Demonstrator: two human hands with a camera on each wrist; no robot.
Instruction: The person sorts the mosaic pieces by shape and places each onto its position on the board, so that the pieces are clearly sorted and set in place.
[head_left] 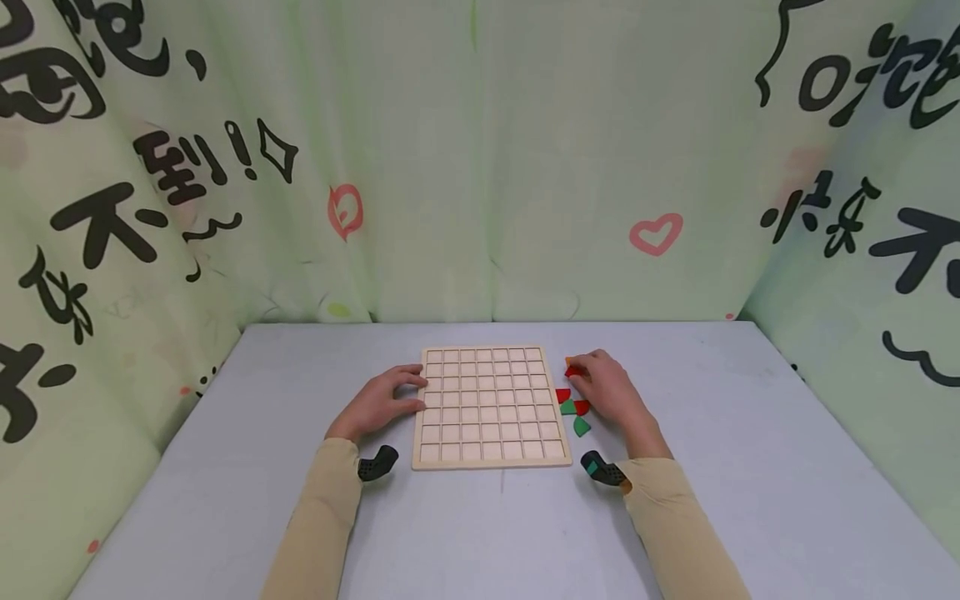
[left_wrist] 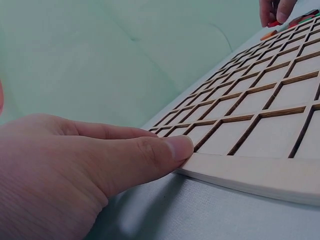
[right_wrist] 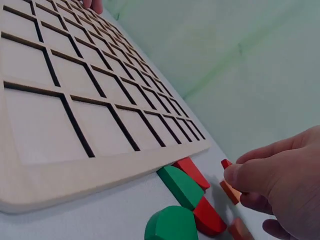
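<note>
A pale wooden grid board (head_left: 491, 465) with square cells lies flat on the table. On its left edge rests my left hand (head_left: 386, 402); the thumb (left_wrist: 172, 149) lies on the rim with the fingers extended beside it. Just beyond the board's right edge, my right hand (head_left: 609, 389) pinches a small red block (right_wrist: 226, 163) between thumb and forefinger, which hide most of it. Below that hand are a green half-round block (right_wrist: 181, 186), a red block (right_wrist: 192, 172) touching the board, another red block (right_wrist: 210, 217) and a rounded green block (right_wrist: 171, 225). An orange block (right_wrist: 230, 192) lies under the fingertips.
A second orange piece (right_wrist: 240, 230) lies partly behind the right hand. The white table (head_left: 495, 542) meets a printed pale green curtain (head_left: 487, 167) at the back and sides. Black wrist devices jut inward from the left cuff (head_left: 377, 463) and right cuff (head_left: 602, 468).
</note>
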